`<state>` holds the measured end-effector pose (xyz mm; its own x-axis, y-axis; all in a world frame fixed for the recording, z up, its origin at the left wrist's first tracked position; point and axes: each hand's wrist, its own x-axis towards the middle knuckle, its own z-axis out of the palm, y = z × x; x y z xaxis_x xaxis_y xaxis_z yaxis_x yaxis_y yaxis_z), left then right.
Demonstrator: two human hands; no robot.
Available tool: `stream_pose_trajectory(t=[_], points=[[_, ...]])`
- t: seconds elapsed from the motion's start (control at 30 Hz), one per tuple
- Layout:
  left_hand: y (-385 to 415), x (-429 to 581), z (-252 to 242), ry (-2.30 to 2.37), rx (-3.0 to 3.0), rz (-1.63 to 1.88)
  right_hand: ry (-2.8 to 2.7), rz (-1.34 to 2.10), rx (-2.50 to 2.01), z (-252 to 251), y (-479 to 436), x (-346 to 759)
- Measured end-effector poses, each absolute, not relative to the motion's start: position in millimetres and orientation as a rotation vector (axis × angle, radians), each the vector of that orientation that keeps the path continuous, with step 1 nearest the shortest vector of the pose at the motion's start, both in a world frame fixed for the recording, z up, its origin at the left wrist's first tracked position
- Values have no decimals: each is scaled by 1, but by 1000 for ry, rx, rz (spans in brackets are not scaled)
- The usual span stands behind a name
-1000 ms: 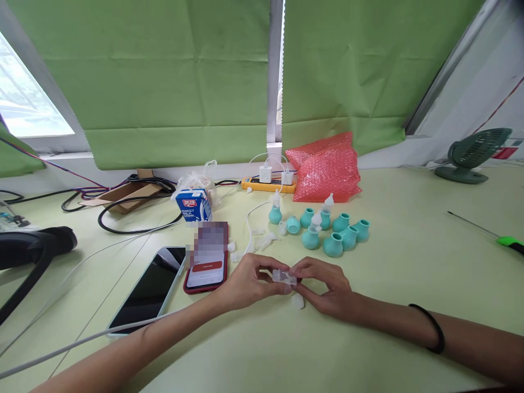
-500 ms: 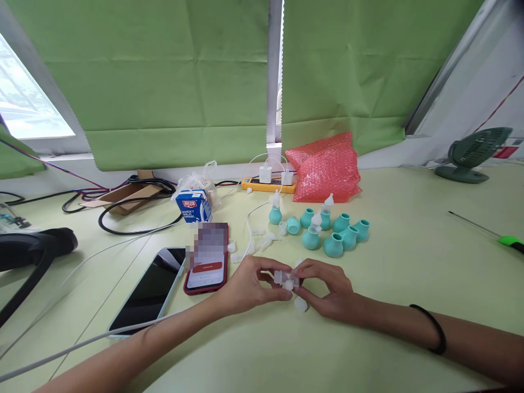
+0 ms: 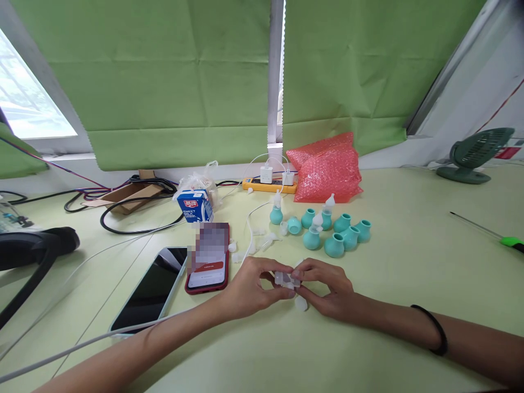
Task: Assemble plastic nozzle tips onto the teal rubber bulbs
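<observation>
Between the fingertips of my left hand (image 3: 256,286) and my right hand (image 3: 325,286) is a small translucent plastic piece (image 3: 287,279), gripped from both sides. A round white disc (image 3: 301,303) lies on the table just below my right fingertips. Beyond my hands stand several teal bulbs (image 3: 334,245), some open at the top. A teal bulb with a clear nozzle (image 3: 276,213) stands upright at the left of the group. Loose translucent parts (image 3: 268,240) lie near a white cable.
Two phones, one red-cased (image 3: 209,273) and one pale-cased (image 3: 151,286), lie left of my hands. A milk carton (image 3: 195,207), an orange power strip (image 3: 268,186) and a red bubble-wrap bag (image 3: 327,174) are behind. A screwdriver (image 3: 477,225) and green fan (image 3: 475,155) are right.
The small plastic piece has turned slightly between my fingertips. Both hands keep nearly the same place, and the whole view has shifted very slightly.
</observation>
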<state>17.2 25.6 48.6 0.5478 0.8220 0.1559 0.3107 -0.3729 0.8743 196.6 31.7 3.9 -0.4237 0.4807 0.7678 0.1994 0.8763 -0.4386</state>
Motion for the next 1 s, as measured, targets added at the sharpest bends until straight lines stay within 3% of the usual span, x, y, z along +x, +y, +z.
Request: stream_pose_trajectory(t=[1.0], points=[[23, 13, 57, 907, 1998, 660, -2023, 357, -458, 2, 31, 197]])
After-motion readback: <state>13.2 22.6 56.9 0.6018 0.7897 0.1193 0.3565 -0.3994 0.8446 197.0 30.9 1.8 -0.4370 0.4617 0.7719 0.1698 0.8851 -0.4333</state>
